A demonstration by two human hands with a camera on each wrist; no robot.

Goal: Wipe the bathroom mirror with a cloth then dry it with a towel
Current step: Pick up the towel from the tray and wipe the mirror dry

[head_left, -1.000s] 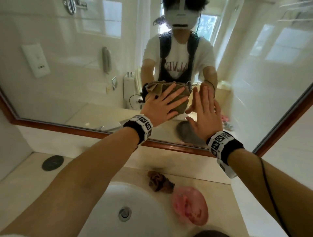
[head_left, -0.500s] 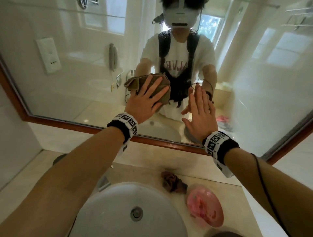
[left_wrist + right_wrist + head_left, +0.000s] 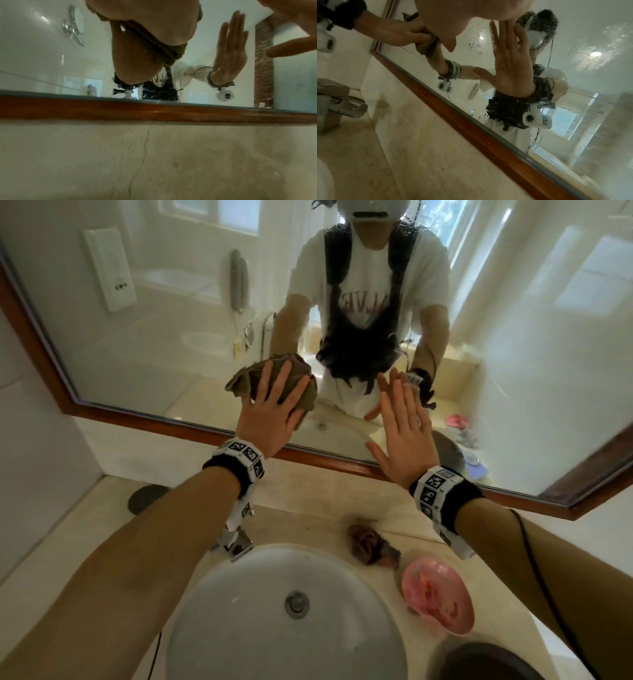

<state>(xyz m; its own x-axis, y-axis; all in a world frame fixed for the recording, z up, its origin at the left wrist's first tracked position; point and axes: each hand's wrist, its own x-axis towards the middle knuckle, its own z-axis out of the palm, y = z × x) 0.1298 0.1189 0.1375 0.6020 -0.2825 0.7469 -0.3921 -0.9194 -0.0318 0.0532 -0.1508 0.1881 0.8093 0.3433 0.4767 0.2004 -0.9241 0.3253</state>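
Note:
My left hand (image 3: 274,402) lies flat with spread fingers on an olive-brown cloth (image 3: 305,395) and presses it against the mirror (image 3: 164,337), low on the glass, just above the wooden frame (image 3: 329,462). The right hand (image 3: 400,419) rests flat on the glass beside it, fingers straight, holding nothing. In the left wrist view the cloth (image 3: 173,56) is squeezed between my palm and the glass. From the right wrist, the left hand (image 3: 397,32) shows side-on with the cloth (image 3: 431,50) bunched under it. A brown crumpled towel (image 3: 371,544) lies on the counter.
A white sink (image 3: 281,611) with a chrome faucet (image 3: 236,542) sits right below my arms. A pink soap dish (image 3: 438,597) stands to its right, next to the towel. A dark round disc (image 3: 147,498) lies on the counter at the left.
My left hand has slid the cloth leftward and lower across the glass, off the reflected torso. The right hand has stayed flat on the mirror. The head view has tilted down.

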